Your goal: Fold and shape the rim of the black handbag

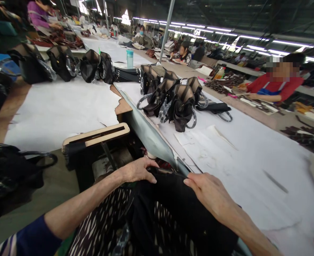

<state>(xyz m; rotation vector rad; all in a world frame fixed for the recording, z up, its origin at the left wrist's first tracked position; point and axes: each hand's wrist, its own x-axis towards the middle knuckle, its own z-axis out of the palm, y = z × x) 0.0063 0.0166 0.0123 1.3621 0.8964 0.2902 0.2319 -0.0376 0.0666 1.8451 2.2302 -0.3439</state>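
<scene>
Across my lap lies a black handbag, its upper edge towards the table. My left hand pinches that edge on the left, thumb on the near side. Farther right along the same edge, my right hand grips it between thumb and fingers. The bag's lower part runs out of view at the bottom. Beneath it shows a black and cream patterned cloth. Just beyond my left hand stands a narrow wooden frame with a long slot, on a dark stand.
Several black handbags with plastic-wrapped handles stand on the white-covered table. More bags line the left table, and one dark bag sits close at left. A turquoise bottle stands behind. A person in red works at right.
</scene>
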